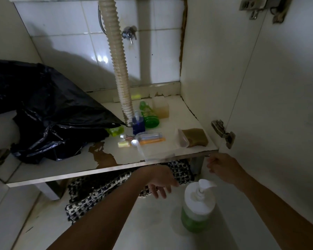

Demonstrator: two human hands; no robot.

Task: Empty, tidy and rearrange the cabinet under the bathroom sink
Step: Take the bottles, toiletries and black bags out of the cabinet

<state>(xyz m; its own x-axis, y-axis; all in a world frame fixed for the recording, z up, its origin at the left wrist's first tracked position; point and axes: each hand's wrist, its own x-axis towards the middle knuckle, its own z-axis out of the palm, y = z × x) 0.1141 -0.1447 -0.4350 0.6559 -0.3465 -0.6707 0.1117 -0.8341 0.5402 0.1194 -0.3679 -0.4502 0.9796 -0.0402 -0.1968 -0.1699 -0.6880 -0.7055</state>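
The emptying step is in hand: the pump bottle [197, 206] already stands on the floor in front of the cabinet shelf [152, 152]. The left hand [159, 184], fingers loose, holds nothing below the shelf edge. The right hand [222, 168] curls near the shelf's right corner; whether its grip holds anything I cannot tell. Next likely means reaching for the clear box [152, 143]. The black bag [43, 109] hides the shelf's left side.

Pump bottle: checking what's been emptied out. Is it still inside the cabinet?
No, the pump bottle stands on the floor in front of the cabinet shelf.
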